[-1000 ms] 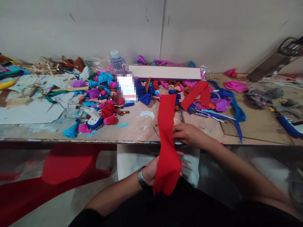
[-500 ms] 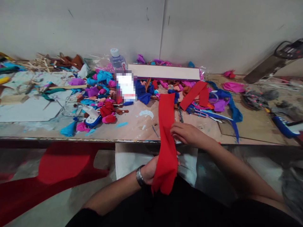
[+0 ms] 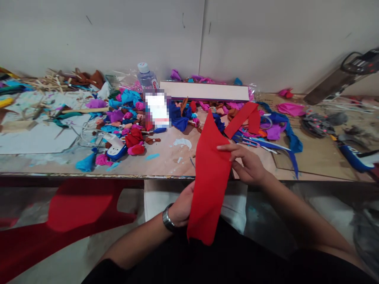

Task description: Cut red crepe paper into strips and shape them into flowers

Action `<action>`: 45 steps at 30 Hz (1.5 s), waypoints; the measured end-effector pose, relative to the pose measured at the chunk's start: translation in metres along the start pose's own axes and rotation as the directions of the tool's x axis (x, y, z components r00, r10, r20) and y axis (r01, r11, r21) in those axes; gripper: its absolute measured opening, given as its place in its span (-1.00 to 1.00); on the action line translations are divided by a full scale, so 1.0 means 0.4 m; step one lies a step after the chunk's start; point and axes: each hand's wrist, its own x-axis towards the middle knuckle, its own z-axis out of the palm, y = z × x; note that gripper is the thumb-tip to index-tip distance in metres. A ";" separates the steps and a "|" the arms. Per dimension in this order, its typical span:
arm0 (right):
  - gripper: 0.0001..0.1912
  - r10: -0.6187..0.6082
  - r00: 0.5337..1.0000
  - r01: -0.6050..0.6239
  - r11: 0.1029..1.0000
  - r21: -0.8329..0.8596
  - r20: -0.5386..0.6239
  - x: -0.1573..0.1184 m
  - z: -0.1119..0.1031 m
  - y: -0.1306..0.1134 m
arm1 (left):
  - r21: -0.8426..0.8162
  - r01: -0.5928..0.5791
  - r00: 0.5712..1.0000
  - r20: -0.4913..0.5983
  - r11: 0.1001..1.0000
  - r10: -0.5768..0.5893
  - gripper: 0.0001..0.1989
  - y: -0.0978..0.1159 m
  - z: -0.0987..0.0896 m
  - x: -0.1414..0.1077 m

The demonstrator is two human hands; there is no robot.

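A long red strip (image 3: 209, 185) of crepe-like material hangs from over the table edge down toward my lap, its upper end coming to a point. My left hand (image 3: 184, 203), with a metal watch at the wrist, supports it from behind at the left edge; the fingers are hidden by the strip. At the strip's right edge, my right hand (image 3: 244, 162) pinches it between thumb and fingers. Just beyond lie more red strips (image 3: 241, 120) and scissors (image 3: 248, 142).
Colourful crumpled pieces (image 3: 130, 114) cover the table's middle, beside a bottle (image 3: 146, 79) and a blue-and-white power socket (image 3: 116, 150). A long pale box (image 3: 204, 90) lies near the wall. A red stool (image 3: 85, 205) stands below left.
The strip is spread wider and flatter, its upper part turned to a point. My right hand has moved slightly right and up with the edge; my left hand has shifted a little left.
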 end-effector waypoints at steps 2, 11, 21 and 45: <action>-0.92 -0.018 0.999 0.018 1.000 0.004 -0.031 0.003 -0.011 0.005 | 0.041 -0.065 0.998 -0.024 0.997 0.066 -0.49 0.024 -0.009 0.008; -0.88 0.045 0.985 -0.038 0.998 0.048 -0.166 0.051 -0.063 0.051 | 0.225 -0.402 0.915 0.143 0.887 0.378 -0.37 0.162 -0.050 0.070; -0.53 0.004 0.955 -0.021 0.998 -0.054 -0.296 0.257 -0.216 0.071 | 0.499 -0.865 0.318 0.622 -0.049 0.715 -0.07 0.434 0.031 0.181; -0.77 0.561 0.828 -0.560 0.825 0.080 0.014 0.176 -0.080 0.362 | 0.890 -0.311 0.875 0.132 0.332 0.466 -0.24 0.336 -0.096 0.321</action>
